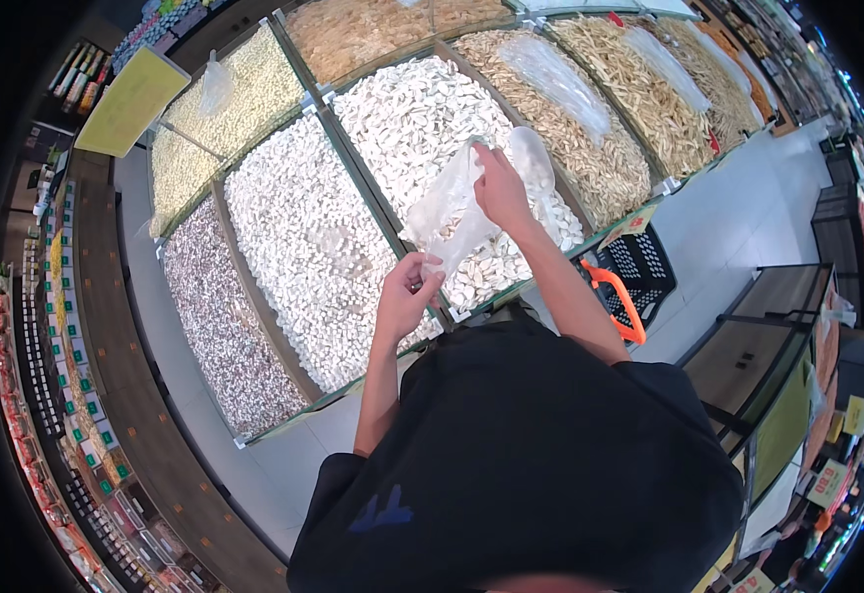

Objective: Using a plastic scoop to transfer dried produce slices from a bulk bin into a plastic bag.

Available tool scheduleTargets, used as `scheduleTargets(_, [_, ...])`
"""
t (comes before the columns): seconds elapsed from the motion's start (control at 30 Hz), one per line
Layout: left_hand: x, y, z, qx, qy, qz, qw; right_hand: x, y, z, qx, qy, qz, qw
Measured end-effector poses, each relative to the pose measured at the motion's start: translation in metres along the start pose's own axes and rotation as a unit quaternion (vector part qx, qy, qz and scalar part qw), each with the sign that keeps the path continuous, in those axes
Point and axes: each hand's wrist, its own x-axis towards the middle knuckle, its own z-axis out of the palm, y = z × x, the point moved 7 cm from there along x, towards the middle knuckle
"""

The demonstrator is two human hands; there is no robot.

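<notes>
A clear plastic bag (455,215) hangs over a bin of pale, flat dried pieces (413,122). My left hand (404,296) pinches the bag at its lower left end, thumb against fingers. Higher up and to the right, my right hand (502,189) grips the bag's far end. Some pale pieces show through the film; whether they lie inside or behind it, I cannot tell. Just right of my right hand, a clear plastic scoop (533,159) rests on the dried pieces.
Left of this bin is one of small white chunks (298,222). Beyond a divider on the right, brown dried strips (572,111) lie under a plastic bag. A black shopping basket (632,267) with an orange handle (624,304) is by my right forearm. A yellow sign (132,102) stands at far left.
</notes>
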Motion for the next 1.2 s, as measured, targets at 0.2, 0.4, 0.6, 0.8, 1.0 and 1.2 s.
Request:
scheduleTargets(0.2, [0.011, 0.002, -0.023, -0.035, 0.154, 0.064, 0.985, 0.013, -0.030, -0.046, 0.085, 0.057, -0.062, 0.993])
scheduleTargets(0.4, [0.040, 0.046, -0.023, -0.194, 0.162, 0.082, 0.964, 0.025, -0.050, -0.064, 0.174, 0.040, -0.049, 0.983])
scheduleTargets(0.6, [0.053, 0.080, -0.018, -0.265, 0.109, 0.112, 0.952, 0.018, -0.065, -0.098, 0.260, 0.115, -0.010, 0.959])
scheduleTargets(0.8, [0.068, 0.089, -0.023, -0.282, 0.101, 0.123, 0.946, 0.015, -0.059, -0.106, 0.327, 0.135, 0.053, 0.934])
scheduleTargets(1.0, [0.076, 0.061, -0.028, -0.267, 0.103, 0.102, 0.953, -0.009, -0.020, -0.085, 0.288, 0.138, 0.065, 0.946])
scheduleTargets(1.2, [0.057, 0.032, -0.022, -0.165, 0.118, 0.028, 0.979, -0.048, 0.028, -0.057, 0.244, 0.041, 0.142, 0.959])
